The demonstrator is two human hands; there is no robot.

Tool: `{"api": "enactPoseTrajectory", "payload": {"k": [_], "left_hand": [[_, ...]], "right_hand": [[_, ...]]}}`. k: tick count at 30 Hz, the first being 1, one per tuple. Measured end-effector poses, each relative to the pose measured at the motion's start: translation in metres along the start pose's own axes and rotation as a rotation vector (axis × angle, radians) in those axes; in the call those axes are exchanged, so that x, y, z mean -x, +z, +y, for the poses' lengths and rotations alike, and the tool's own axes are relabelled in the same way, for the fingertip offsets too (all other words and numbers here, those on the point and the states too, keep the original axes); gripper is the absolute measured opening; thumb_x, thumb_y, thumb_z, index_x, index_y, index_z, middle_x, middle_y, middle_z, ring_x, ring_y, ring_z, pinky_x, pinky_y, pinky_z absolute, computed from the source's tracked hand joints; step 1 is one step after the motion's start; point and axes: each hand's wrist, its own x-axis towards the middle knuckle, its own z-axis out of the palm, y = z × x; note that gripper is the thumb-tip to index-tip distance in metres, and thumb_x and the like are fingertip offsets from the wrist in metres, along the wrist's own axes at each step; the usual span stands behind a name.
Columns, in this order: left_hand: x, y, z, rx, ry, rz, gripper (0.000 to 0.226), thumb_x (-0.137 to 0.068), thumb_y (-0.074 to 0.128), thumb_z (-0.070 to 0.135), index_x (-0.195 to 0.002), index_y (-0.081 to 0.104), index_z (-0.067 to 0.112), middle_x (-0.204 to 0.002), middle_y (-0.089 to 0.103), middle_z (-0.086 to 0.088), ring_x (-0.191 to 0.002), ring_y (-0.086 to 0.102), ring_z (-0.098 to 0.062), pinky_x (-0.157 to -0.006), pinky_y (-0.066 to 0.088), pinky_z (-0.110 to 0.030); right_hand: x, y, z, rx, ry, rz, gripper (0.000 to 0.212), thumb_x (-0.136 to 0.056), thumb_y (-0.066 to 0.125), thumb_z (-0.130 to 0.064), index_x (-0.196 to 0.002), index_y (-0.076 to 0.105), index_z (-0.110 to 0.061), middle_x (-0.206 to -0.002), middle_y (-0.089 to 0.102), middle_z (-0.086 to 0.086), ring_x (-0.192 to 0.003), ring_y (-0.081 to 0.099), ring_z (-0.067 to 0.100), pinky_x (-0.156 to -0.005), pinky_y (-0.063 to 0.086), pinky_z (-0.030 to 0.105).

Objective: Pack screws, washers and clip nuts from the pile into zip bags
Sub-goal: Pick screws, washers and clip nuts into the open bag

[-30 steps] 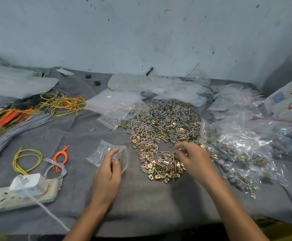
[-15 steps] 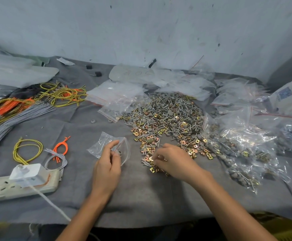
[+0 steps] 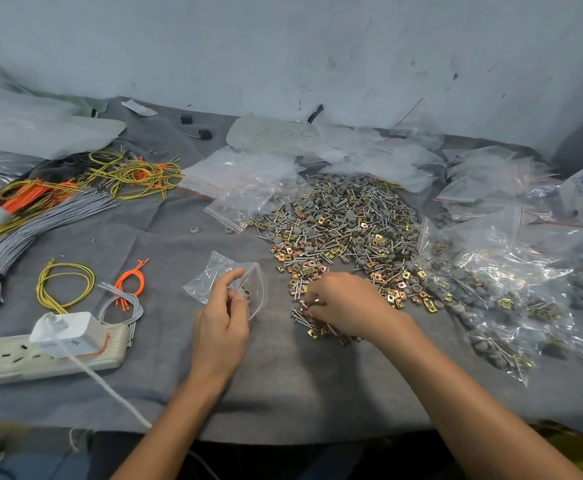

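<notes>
A single wide-angle camera, worn on the head, looks forward and down at close range across the grey table point(image 3: 300, 393) to the wall point(image 3: 283, 46), pile point(image 3: 345, 216) mid-frame.

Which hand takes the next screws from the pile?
Right. The right hand sits on the near edge of the pile, fingers curled on screws. The left hand is busy pinching the zip bag.

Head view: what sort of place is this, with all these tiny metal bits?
Likely a small packing workbench: a pile of screws, washers and clip nuts, filled zip bags to its right, and bundled wires at the left.
</notes>
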Motion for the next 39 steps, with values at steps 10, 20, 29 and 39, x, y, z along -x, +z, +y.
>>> {"api": "enactPoseTrajectory", "payload": {"k": [10,20,29,39], "left_hand": [[0.001,0.000,0.002,-0.011,-0.007,0.005,0.036,-0.092,0.043,0.027,-0.124,0.054,0.040,-0.069,0.055,0.008,-0.061,0.052,-0.015,-0.064,0.047,-0.046],[0.001,-0.001,0.003,-0.011,-0.006,0.003,0.036,-0.093,0.043,0.027,-0.124,0.053,0.041,-0.073,0.055,0.009,-0.064,0.054,-0.013,-0.065,0.047,-0.044],[0.000,0.000,-0.001,-0.004,-0.002,0.003,0.036,-0.093,0.043,0.028,-0.123,0.052,0.047,-0.072,0.053,0.007,-0.063,0.052,-0.011,-0.064,0.046,-0.043],[0.000,0.000,-0.004,-0.008,0.003,0.005,0.035,-0.093,0.042,0.029,-0.122,0.052,0.048,-0.070,0.054,0.005,-0.063,0.053,-0.016,-0.065,0.049,-0.047]], "right_hand": [[0.015,0.013,-0.003,-0.032,-0.108,0.032,0.019,-0.092,0.053,-0.017,-0.105,0.067,-0.020,-0.106,0.063,0.001,-0.103,0.057,0.025,-0.082,0.048,0.037],[0.017,0.018,0.025,-0.490,0.077,0.168,0.019,-0.090,0.068,-0.021,-0.107,0.070,-0.031,-0.090,0.059,-0.015,-0.076,0.056,0.005,-0.067,0.044,0.024],[0.016,0.019,0.030,-0.619,0.071,0.213,0.007,-0.099,0.062,-0.028,-0.097,0.067,-0.033,-0.089,0.066,-0.010,-0.080,0.061,0.001,-0.067,0.045,0.016],[0.025,0.017,0.020,-1.498,0.142,0.236,0.023,-0.096,0.062,0.000,-0.113,0.071,-0.013,-0.088,0.069,0.009,-0.082,0.062,0.020,-0.075,0.054,0.030]]}}
